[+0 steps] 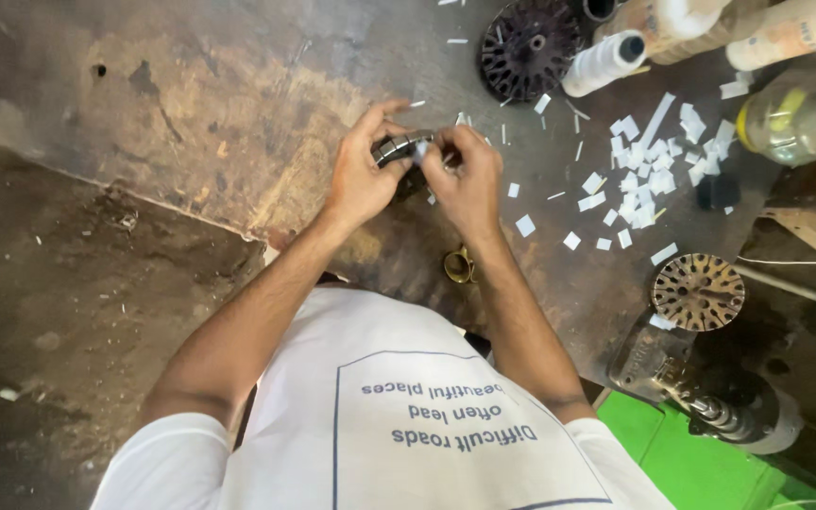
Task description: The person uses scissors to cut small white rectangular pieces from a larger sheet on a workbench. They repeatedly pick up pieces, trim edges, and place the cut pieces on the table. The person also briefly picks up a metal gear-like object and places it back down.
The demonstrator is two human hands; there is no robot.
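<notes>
- The left hand is closed around a dark round slotted metal core, fingers curled over its top edge and thumb under it, holding it just above the worn workbench
- The right hand meets the core from the other side; its thumb and forefinger are pinched together on a small white paper strip at the core's rim, the other fingers folded in
- Both hands touch the core, which sits between them, raised off the bench near the middle of the view
- A pile of white paper slips lies on the bench well to the right of the hands, with loose slips scattered between the pile and the right wrist
- A black slotted disc lies flat at the far edge of the bench, above the right hand
- A spool of white thread lies on its side just beside that disc
- A second, rusty slotted core stands on the bench near the right forearm, well apart from the hands
- A small brass fitting sits at the bench's near edge, below the right wrist
- A clear plastic container stands at the right edge, past the paper pile
- A green surface shows at the lower right
</notes>
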